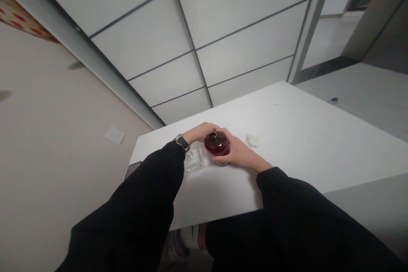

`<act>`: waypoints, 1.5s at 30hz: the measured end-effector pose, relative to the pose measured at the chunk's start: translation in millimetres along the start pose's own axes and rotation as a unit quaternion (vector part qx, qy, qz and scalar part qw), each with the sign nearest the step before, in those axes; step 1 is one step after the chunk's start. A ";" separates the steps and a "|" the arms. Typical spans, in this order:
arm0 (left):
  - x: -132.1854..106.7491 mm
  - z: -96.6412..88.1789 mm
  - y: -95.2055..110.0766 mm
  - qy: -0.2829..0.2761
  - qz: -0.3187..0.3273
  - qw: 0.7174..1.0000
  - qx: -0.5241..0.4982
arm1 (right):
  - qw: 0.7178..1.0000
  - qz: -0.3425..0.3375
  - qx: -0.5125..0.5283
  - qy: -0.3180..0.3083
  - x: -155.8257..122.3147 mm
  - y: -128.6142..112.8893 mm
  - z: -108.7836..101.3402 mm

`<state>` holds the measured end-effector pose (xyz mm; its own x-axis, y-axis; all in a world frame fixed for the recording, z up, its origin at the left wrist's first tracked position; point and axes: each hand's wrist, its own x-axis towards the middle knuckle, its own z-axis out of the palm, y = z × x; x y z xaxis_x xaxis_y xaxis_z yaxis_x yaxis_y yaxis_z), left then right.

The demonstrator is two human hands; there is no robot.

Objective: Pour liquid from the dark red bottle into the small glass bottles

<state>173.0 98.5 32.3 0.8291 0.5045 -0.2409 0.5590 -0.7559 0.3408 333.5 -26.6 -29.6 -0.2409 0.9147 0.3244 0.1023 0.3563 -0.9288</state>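
Note:
A round dark red glass bottle stands on the white table. My right hand is wrapped round its right side. My left hand, a watch on its wrist, curls over the back and top of the same bottle. Just left of the bottle, near my left wrist, lies a small clear glass piece. Both arms wear black sleeves.
A small crumpled white wad lies on the table right of my right hand. A wall socket sits on the beige wall to the left. Beyond the table is a grey tiled floor with a small dark object.

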 end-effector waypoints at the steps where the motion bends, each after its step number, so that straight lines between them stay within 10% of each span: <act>1: 0.0 0.7 -0.3 0.008 -0.001 1.000 -0.002 | 1.000 0.000 -0.002 0.002 -0.7 -0.6 -1.1; 9: -15.7 -3.5 4.2 0.087 -0.026 0.995 -0.033 | 0.997 0.063 -0.050 -0.001 -10.8 -6.2 -15.6; 15: -120.0 -20.2 3.3 0.252 -0.100 0.959 -0.079 | 0.995 0.079 -0.056 -0.011 -23.6 -9.9 -17.2; 21: -204.3 39.9 -3.2 0.313 -0.171 0.928 -0.105 | 0.992 0.083 -0.096 -0.025 -28.8 -16.0 -1.5; 26: -196.9 75.6 -5.3 0.295 -0.167 0.936 -0.090 | 0.994 0.076 -0.083 -0.011 -29.9 -17.0 15.2; 45: -184.8 68.7 2.4 0.260 -0.170 0.949 -0.054 | 0.994 0.059 -0.071 0.060 -31.7 -15.1 54.3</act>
<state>20.4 -25.1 15.2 0.4778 0.8706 0.1173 0.7698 -0.4793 0.4216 287.2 -71.4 -35.6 -0.1026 0.9647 0.2424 0.2609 0.2613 -0.9293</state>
